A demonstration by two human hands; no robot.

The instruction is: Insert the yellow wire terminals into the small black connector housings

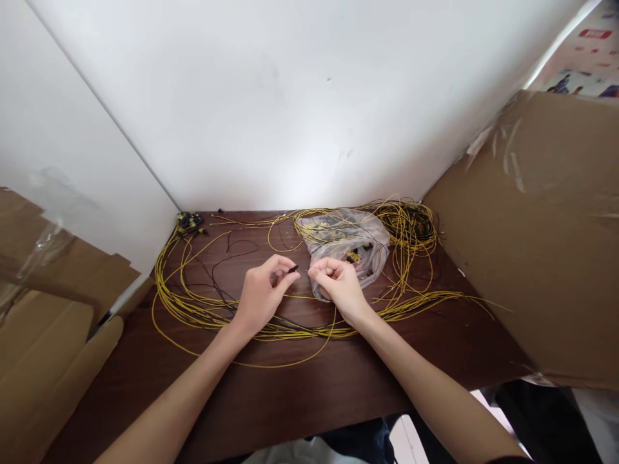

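Note:
My left hand [264, 290] hovers over the middle of a dark wooden table [309, 386], fingers pinched on a small black connector [293, 268]. A few centimetres to its right, my right hand [338, 283] is pinched on what looks like the end of a thin yellow wire. Long yellow and black wires [203, 303] loop across the table under and around both hands. Just behind my right hand lies a clear plastic bag [348, 245] with small yellow and black parts inside.
A tangled coil of yellow wire [411, 225] sits at the back right, and a cluster of black connectors [189, 222] at the back left corner. Cardboard sheets stand at the right [532, 245] and left [53, 335]. A white wall [290, 109] closes the back.

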